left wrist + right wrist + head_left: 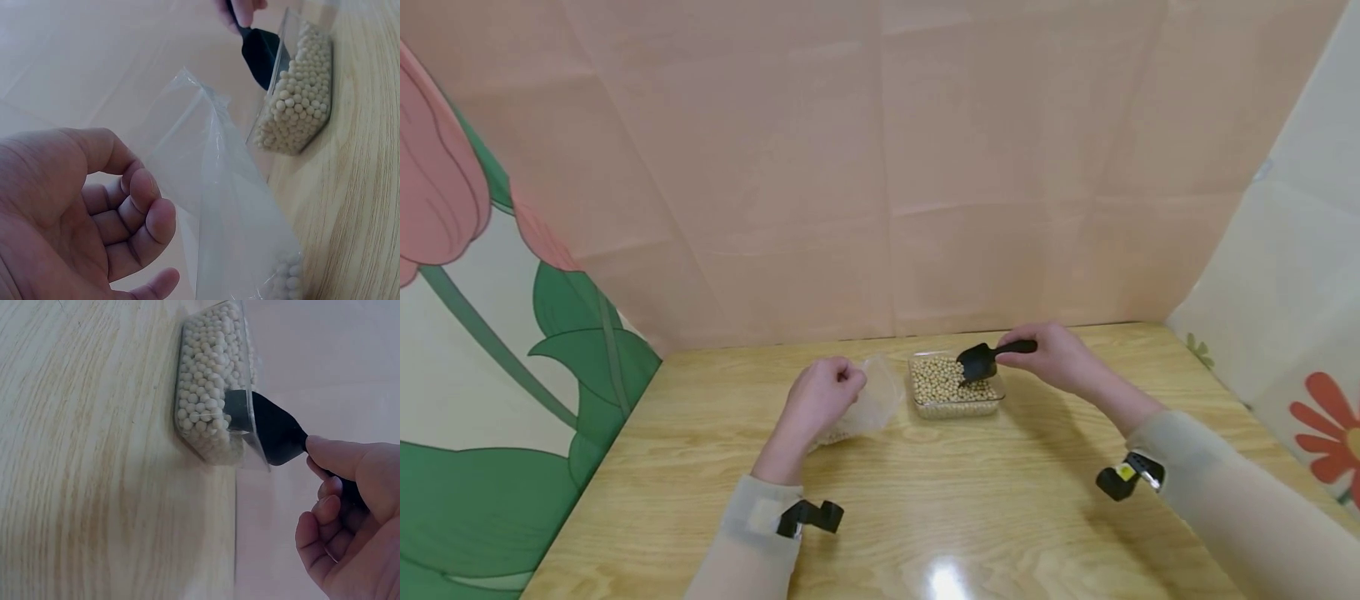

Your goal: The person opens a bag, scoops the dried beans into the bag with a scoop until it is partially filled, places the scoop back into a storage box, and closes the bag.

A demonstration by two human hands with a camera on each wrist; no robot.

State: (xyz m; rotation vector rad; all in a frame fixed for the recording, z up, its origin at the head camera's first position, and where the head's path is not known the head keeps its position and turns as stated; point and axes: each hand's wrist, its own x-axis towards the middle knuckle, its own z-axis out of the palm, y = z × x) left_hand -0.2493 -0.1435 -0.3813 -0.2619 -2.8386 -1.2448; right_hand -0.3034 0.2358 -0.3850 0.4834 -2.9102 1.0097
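My right hand (1060, 357) grips the handle of a black scoop (976, 364), thumb along the handle. The scoop's blade dips into pale round beans (209, 369) filling a clear rectangular container (958, 409). To the left, my left hand (823, 396) pinches the edge of a clear plastic bag (231, 206) between thumb and curled fingers, holding it up beside the container. Some beans (286, 275) lie in the bottom of the bag. In the left wrist view, the little finger stands a bit apart from the others.
Everything rests on a light wood-grain table (925, 500). A pink sheet (880, 167) hangs behind its back edge. Flower-printed panels stand at the left (497, 375) and right (1285, 275). Dark cameras are strapped to both wrists.
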